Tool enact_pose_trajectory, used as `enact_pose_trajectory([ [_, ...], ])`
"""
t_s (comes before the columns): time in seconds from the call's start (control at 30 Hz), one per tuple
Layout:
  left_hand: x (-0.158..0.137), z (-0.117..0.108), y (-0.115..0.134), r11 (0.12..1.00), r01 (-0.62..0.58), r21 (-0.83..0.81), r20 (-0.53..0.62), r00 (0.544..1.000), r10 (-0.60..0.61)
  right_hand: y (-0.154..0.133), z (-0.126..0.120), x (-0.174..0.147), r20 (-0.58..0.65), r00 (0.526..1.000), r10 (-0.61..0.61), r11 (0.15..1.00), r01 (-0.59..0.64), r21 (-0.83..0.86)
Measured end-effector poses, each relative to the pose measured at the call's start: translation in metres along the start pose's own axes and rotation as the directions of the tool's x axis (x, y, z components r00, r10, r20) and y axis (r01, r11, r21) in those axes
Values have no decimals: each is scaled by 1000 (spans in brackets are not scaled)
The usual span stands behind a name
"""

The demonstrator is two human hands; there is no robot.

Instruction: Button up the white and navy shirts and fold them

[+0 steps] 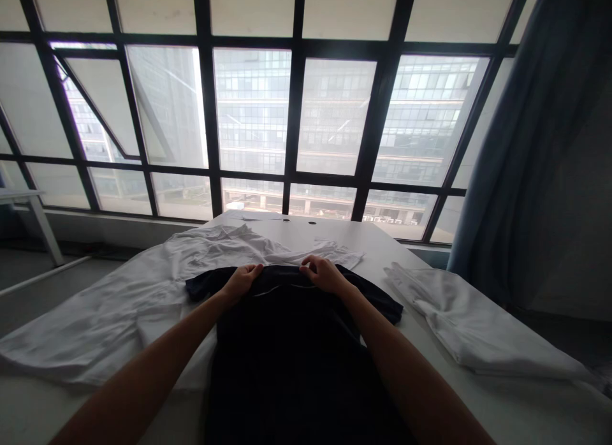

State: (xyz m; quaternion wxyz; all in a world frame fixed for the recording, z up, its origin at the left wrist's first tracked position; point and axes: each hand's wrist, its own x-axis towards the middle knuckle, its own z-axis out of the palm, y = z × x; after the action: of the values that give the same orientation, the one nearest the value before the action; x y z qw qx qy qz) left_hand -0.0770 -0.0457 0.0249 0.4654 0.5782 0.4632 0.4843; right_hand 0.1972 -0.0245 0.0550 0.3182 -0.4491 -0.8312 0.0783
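Observation:
A dark short-sleeved T-shirt [291, 349] lies spread on the white table, its neckline at the far end and its sleeves out to both sides. My left hand [243, 280] is closed on the collar's left side, thumb on top. On the collar's right side, my right hand [322, 274] pinches the fabric with bent fingers. Between the two hands the neck edge runs nearly straight, with a thin pale line just below it. The shirt's lower part runs out of view at the bottom.
A crumpled white garment [119, 305] covers the table's left side. Another white garment, folded [478, 324], lies on the right. The white table [344, 231] reaches toward large windows [253, 113]. A blue-grey curtain [516, 145] hangs at right, and another table's leg [45, 231] stands at left.

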Motion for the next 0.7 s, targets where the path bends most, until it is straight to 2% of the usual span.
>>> enact_pose_trajectory([
  [0.1, 3, 0, -4, 998, -8, -58, -108, 994, 1, 13, -8, -2, -44, 998, -36, 998, 34, -46],
  [0.2, 7, -2, -6, 995, -95, -3, -206, 974, 92, 32, -20, -4, -21, 999, -42, 999, 41, -28],
  [0.33, 10, -7, -8, 974, -207, 87, -228, 948, 222, 54, -28, -7, 0, 1000, 13, 997, -13, -72],
  [0.5, 8, -13, -2, 916, -314, 252, -136, 925, 355, 70, -22, -12, 57, 993, 101, 990, -95, -104],
  [0.6, 5, -18, 3, 813, -411, 412, 11, 895, 446, 72, -20, -13, 30, 990, 137, 978, -130, -163],
  [0.7, 3, -20, 5, 680, -436, 589, 146, 885, 441, 72, -21, -13, -48, 994, 95, 973, -102, -207],
])
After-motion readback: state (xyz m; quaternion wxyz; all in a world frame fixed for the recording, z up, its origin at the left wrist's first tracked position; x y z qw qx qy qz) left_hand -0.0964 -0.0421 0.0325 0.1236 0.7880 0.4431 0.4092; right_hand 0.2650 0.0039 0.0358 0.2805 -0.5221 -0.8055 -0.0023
